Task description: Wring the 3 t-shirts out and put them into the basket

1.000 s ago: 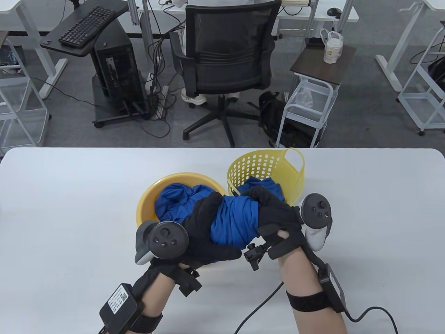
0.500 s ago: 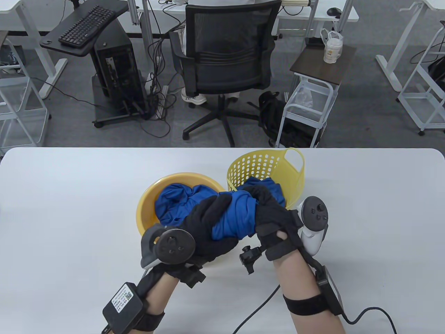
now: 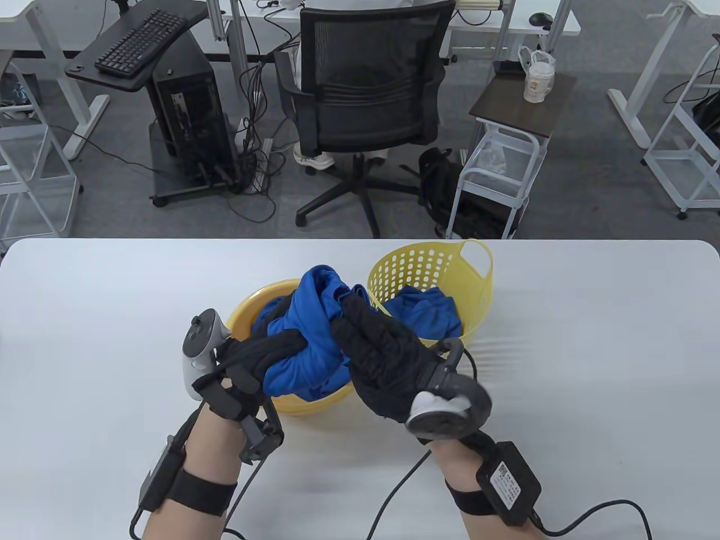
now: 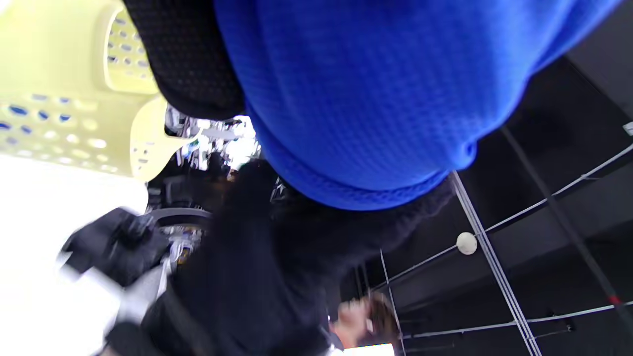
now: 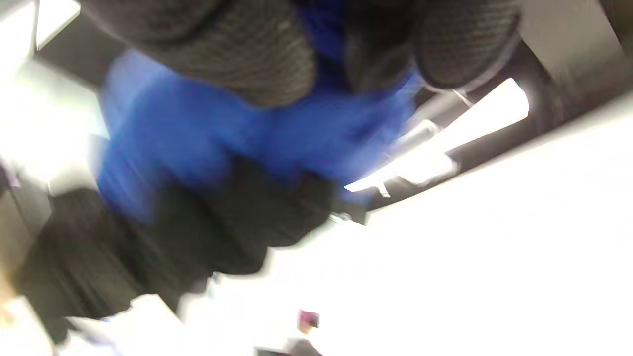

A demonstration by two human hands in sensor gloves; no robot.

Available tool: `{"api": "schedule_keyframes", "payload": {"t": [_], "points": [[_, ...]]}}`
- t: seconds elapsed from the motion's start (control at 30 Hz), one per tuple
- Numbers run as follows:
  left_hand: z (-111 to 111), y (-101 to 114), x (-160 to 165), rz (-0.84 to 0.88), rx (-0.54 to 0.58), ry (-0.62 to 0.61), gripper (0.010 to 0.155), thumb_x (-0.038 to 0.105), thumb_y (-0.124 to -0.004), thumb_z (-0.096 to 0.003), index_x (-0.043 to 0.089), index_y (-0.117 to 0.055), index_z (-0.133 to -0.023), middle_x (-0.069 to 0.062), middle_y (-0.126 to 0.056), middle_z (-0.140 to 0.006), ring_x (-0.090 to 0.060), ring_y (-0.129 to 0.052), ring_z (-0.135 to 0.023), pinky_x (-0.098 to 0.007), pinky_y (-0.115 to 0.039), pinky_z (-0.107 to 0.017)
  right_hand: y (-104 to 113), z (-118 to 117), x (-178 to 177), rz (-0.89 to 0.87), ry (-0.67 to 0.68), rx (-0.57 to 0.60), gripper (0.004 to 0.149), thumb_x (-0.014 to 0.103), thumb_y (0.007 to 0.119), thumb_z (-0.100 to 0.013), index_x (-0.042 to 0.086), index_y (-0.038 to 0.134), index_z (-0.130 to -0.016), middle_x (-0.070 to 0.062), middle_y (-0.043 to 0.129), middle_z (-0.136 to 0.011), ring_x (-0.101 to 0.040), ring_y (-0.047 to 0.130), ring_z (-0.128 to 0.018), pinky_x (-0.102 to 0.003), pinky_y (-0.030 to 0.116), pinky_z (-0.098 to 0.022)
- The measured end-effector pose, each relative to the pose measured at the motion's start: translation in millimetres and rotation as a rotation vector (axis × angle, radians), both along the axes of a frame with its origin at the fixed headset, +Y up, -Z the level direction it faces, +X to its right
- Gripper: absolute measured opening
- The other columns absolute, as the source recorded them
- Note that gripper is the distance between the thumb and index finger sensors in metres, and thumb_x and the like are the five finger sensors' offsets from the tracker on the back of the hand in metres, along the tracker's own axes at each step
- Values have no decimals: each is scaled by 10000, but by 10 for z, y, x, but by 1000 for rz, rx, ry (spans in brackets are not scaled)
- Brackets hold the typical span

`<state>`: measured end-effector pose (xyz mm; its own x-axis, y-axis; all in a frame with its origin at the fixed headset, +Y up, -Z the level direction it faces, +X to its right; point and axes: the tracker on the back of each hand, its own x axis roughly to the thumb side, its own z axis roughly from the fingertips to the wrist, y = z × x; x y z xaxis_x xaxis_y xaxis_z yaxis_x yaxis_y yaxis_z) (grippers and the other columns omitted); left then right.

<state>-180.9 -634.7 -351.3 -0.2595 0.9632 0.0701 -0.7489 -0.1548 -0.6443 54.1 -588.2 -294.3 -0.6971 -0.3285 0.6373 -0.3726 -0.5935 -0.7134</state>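
Both hands grip one twisted blue t-shirt (image 3: 309, 332) above the round yellow basin (image 3: 243, 315). My left hand (image 3: 264, 351) holds its lower end, palm turned up. My right hand (image 3: 374, 346) wraps its upper end, with the back of the hand facing the camera. Another blue shirt (image 3: 424, 315) lies inside the perforated yellow basket (image 3: 419, 267) to the right of the basin. The blue cloth (image 4: 366, 99) fills the left wrist view, where the basket (image 4: 54, 113) shows at the left. The right wrist view is blurred, with blue cloth (image 5: 198, 138) under the gloved fingers (image 5: 237, 59).
The white table (image 3: 590, 349) stretches bare to both sides of the containers. A black office chair (image 3: 365, 107) with someone seated stands beyond the far edge. Cables (image 3: 405, 495) trail from both wrists across the near table.
Both hands have rotated in opposite ways, twisting the shirt. The left hand turned palm up and moved left; the right hand turned over, its tracker now low. The shirt stands more upright.
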Motion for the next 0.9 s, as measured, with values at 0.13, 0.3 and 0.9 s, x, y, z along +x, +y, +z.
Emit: {"api": "schedule_keyframes", "payload": {"t": [0.13, 0.3, 0.9], "points": [[23, -16, 126, -208, -31, -125, 820, 651, -872, -627, 363, -387, -1222, -184, -660, -1134, -327, -886, -765, -423, -905, -469, -94, -25, -66, 30, -156, 144, 1177, 513, 933, -426, 191, -32, -1019, -147, -46, -1129, -594, 354, -941, -687, 439, -680], [21, -26, 232, -421, 53, -150, 769, 647, -871, -627, 375, -447, -1209, -157, -670, -1109, -326, -907, -741, -425, -916, -439, -147, -93, 35, 64, -39, 121, 1200, 536, 991, -296, 281, 76, -1029, -103, 70, -1150, -596, 173, -1002, -788, 334, -647], [94, 48, 240, -374, 148, 27, 1128, 831, -850, -497, 314, -173, -1236, -221, -480, -1266, -456, -827, -842, -460, -863, -512, -113, -284, 150, -179, -114, -187, 833, 306, 1056, -383, 225, 538, -1030, -190, 835, -806, -328, 978, -280, -294, 898, -77]]}}
